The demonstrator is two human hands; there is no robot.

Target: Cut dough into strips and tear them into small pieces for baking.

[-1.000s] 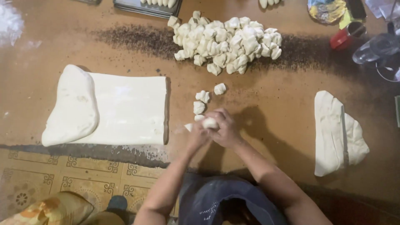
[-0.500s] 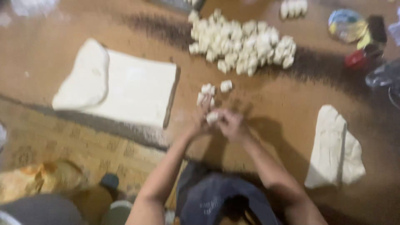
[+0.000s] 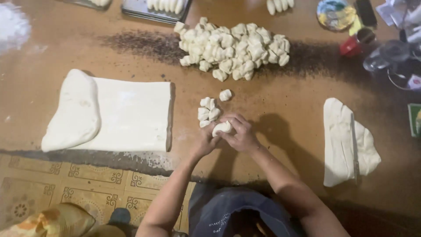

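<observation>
Both hands meet over the brown table (image 3: 285, 109), pinched around one small piece of white dough (image 3: 222, 127). My left hand (image 3: 204, 141) grips it from the left, and my right hand (image 3: 240, 135) covers it from the right. Just beyond the fingers lies a small cluster of cut dough pieces (image 3: 208, 110), with one more piece (image 3: 225, 95) a little farther off. A large heap of similar dough pieces (image 3: 234, 48) sits at the back centre.
A folded, rolled-out sheet of dough (image 3: 109, 115) lies at the left, and another dough slab (image 3: 346, 140) with a knife on it at the right. Trays of shaped dough (image 3: 160, 6) stand at the far edge. Jars and clutter (image 3: 386, 48) fill the back right. Patterned floor tiles (image 3: 87, 193) show below.
My hands stay together on the dough piece, working it in place. The view swung right and then back.
</observation>
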